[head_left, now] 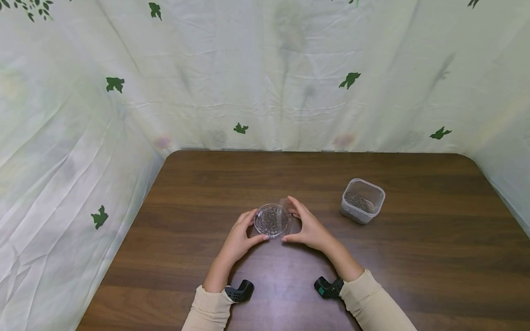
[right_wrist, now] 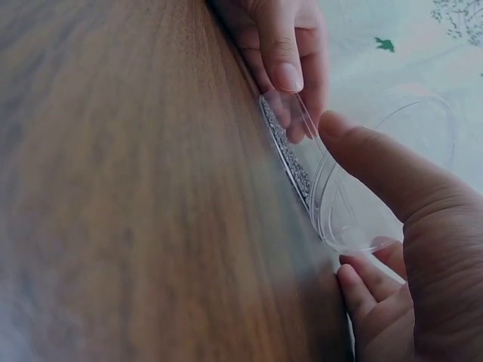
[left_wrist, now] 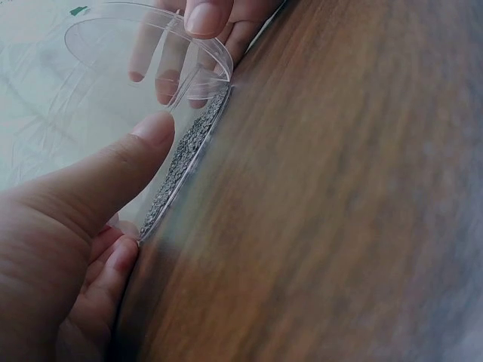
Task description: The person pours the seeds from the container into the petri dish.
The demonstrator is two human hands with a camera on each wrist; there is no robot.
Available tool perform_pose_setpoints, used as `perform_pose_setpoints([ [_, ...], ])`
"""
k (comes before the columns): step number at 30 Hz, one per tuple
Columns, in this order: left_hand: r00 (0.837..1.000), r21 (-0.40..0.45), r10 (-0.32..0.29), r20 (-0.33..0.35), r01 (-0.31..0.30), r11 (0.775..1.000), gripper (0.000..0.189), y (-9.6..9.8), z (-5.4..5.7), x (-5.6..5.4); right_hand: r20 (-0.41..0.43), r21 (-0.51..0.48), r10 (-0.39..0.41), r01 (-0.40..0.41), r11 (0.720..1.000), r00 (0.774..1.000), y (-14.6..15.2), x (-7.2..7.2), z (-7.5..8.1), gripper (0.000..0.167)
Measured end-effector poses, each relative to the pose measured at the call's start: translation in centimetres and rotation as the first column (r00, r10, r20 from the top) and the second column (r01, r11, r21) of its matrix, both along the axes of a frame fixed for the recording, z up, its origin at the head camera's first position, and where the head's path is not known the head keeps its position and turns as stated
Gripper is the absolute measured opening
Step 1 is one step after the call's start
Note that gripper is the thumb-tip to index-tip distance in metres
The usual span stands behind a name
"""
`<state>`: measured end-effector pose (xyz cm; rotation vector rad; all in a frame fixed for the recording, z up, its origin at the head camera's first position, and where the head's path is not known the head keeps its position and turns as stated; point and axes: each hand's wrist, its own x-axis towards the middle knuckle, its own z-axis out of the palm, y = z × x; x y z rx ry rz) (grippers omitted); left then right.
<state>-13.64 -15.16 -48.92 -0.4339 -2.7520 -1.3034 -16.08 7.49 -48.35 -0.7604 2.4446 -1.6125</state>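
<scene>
A clear round petri dish [head_left: 269, 221] holding a layer of dark grey granules [left_wrist: 187, 151] lies on the table between both hands. My left hand [head_left: 241, 235] grips its left side, thumb at the near rim and fingers round the far side. My right hand [head_left: 309, 231] holds the clear lid [right_wrist: 330, 207] by its edge, thumb on one side and fingers on the other. In both wrist views the lid stands tilted, its lower edge at the dish's right end. Whether the lid touches the dish there, I cannot tell.
A translucent square plastic tub [head_left: 362, 202] with grey granules in it stands to the right, beyond the right hand. The brown wooden table [head_left: 207, 179] ends at a pale curtain [head_left: 265, 92] with green leaf shapes. Dark wrist cameras [head_left: 240, 291] sit on both wrists.
</scene>
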Motion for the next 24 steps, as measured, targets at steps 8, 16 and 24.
perform_pose_setpoints([
  [8, 1.000, -0.001, 0.000, -0.001, 0.000, 1.000, 0.077, 0.0, 0.1, 0.0, -0.006, -0.030, 0.006, -0.006, 1.000, 1.000, -0.5, 1.2, 2.7, 0.099],
  [16, 1.000, 0.002, -0.005, -0.003, 0.005, 1.000, 0.078, 0.0, 0.1, 0.0, -0.059, 0.040, -0.015, 0.017, 0.999, 0.998, -0.4, -0.1, -0.2, 0.104],
  [24, 1.000, 0.004, -0.008, -0.002, 0.008, 1.000, 0.077, 0.0, 0.0, 0.0, -0.098, 0.078, -0.030, 0.038, 0.996, 0.995, -0.4, -0.2, -0.6, 0.104],
])
